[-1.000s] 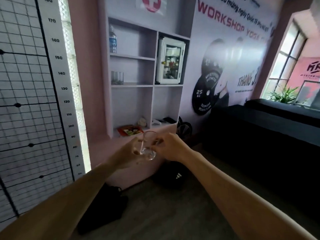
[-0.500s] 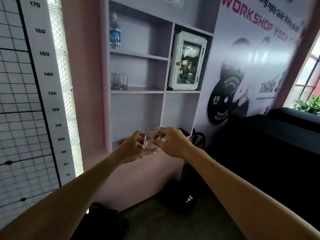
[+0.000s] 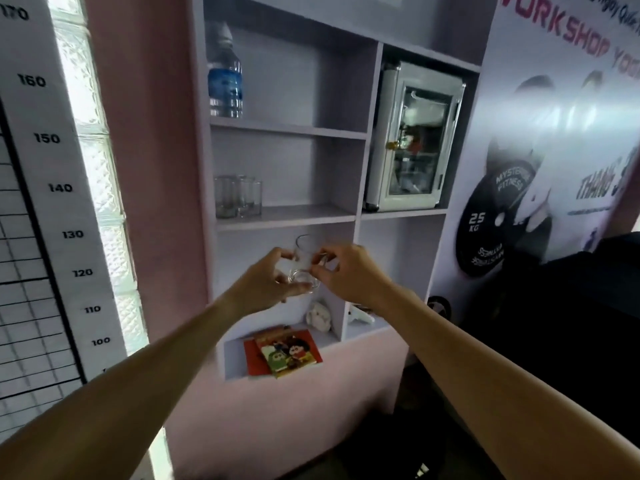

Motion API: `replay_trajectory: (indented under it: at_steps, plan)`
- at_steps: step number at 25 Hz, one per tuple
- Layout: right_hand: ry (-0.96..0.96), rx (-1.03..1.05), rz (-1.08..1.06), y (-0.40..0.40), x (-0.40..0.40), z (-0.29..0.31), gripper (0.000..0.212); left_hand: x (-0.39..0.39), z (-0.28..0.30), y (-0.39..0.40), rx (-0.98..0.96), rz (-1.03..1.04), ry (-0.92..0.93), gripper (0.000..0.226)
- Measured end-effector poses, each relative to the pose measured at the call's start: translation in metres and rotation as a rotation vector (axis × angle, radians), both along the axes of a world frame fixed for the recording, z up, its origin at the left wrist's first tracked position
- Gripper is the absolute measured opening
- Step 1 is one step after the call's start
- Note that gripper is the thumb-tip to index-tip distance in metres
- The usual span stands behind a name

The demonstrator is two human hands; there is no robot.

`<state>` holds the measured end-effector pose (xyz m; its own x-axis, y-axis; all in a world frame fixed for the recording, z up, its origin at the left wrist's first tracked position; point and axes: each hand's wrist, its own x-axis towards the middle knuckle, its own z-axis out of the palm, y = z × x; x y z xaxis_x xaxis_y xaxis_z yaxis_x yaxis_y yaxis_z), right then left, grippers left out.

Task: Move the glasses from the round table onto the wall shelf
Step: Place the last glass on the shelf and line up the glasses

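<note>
two hands on one clear glass (image 3: 304, 263), held up in front of the wall shelf (image 3: 287, 216). left hand (image 3: 266, 282) fingers wrap its base, right hand (image 3: 346, 271) fingers pinch its side. more glasses (image 3: 237, 200) already sit on the middle-left shelf, just above.

Water bottle (image 3: 224, 77), blue label, upright at left of top compartment; glass-door cabinet (image 3: 414, 140) in right compartment; illustrated booklets (image 3: 284, 353) flat in bottom compartment; height chart (image 3: 52, 188) at left; workshop poster (image 3: 561, 140) at right.
</note>
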<state>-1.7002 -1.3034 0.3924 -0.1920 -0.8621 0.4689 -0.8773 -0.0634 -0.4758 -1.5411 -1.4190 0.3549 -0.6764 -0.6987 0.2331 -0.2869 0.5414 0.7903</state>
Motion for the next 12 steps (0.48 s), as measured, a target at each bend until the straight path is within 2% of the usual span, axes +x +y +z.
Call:
replay_trajectory:
  at_steps: [5,12]
  plan:
    - [-0.001,-0.074,0.128,-0.071,-0.036,0.004,0.01,-0.025,0.005,-0.048,-0.03,0.161,0.076,0.069]
    - [-0.007,-0.116,0.361,-0.14,-0.1,0.032,0.009,-0.074,0.036,-0.072,-0.072,0.369,0.132,0.064]
